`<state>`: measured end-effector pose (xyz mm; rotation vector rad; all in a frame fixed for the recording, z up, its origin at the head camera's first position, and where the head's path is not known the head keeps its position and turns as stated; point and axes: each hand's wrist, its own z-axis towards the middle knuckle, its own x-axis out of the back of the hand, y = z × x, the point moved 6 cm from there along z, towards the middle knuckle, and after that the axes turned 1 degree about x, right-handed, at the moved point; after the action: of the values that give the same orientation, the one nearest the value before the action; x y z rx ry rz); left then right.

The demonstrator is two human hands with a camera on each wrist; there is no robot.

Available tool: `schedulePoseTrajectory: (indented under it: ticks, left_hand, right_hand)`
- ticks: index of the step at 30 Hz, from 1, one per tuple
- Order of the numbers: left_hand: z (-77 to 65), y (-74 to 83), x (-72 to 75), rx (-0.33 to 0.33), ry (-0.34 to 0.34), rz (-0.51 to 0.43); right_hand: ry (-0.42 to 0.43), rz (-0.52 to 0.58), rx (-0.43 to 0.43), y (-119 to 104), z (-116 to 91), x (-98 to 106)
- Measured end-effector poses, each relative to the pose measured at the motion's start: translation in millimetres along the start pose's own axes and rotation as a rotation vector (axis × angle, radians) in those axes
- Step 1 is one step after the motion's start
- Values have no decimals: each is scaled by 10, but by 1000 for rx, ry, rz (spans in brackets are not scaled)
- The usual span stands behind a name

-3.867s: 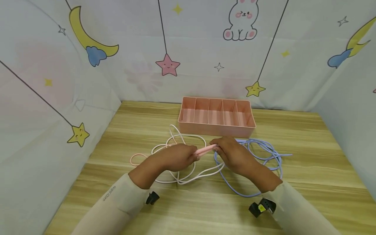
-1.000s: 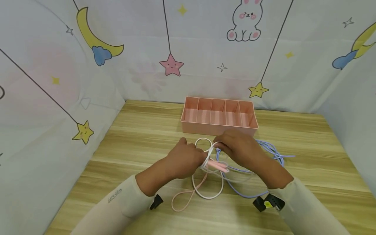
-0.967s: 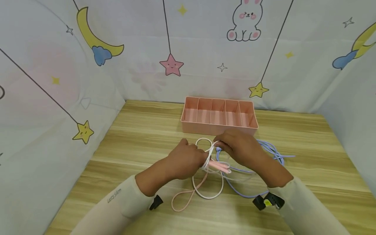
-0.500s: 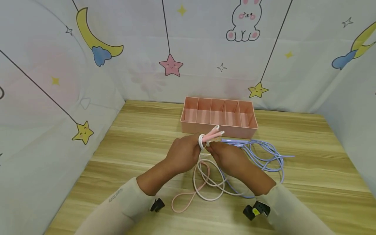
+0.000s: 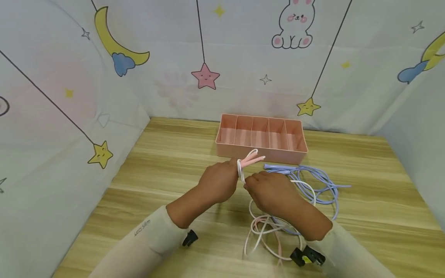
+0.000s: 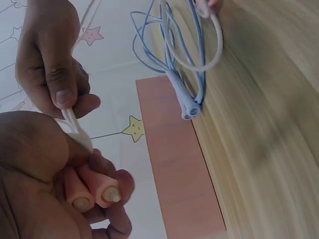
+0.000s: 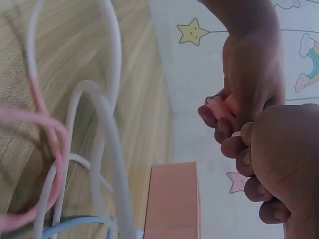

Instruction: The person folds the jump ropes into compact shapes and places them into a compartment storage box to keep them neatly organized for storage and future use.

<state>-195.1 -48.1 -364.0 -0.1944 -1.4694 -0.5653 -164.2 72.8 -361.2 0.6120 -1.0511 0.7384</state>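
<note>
My left hand grips the two pink handles of a jump rope side by side, their ends poking out past the fingers. White cord loops around the handles beside that hand. My right hand pinches the cord just below and right of the handles, its fingers curled. In the left wrist view, the handle ends face the camera and cord runs taut between both hands. The rest of the white and pink cord hangs in loose loops under my right hand and forearm.
A blue jump rope lies loosely coiled on the wooden table, right of my hands, partly behind the right one. Behind it stands a pink divided box against the printed cloth backdrop.
Earlier both hands held the pink handles; the cord has since been looped around them. During the last second the handles tipped up, and the loose cord swung right, beneath my right hand.
</note>
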Motion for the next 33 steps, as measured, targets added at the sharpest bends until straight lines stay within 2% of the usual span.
schedulePoseTrajectory:
  ticks: [2,4,12,18,22,28,31,33]
  left_hand:
    - [1,23,-16,-13,-56,-53]
    - [-5,38,-28,-21,-79,-90]
    - [58,16,-71,-84,-38,-205]
    - [72,-47,-51,-96,-17,-243]
    - [65,-95,-37,-96,23,-191]
    - [33,-119,-94,-120,49,-64]
    - [-1,-68,-155,-178,31,35]
    - [-27,-13,-187,-254,37,101]
  right_hand:
    - [4,1,13,-9,-5,25]
    - [1,19,12,-16,-12,20]
    - [43,68,27,-50,-39,-18]
    - [-18,109,13,-53,-74,-65]
    - [-24,149,24,-61,-114,-32]
    - [153,142,85,-15,-107,194]
    - [187,113,72,77,-73,279]
    - [171,90,34,166,-56,315]
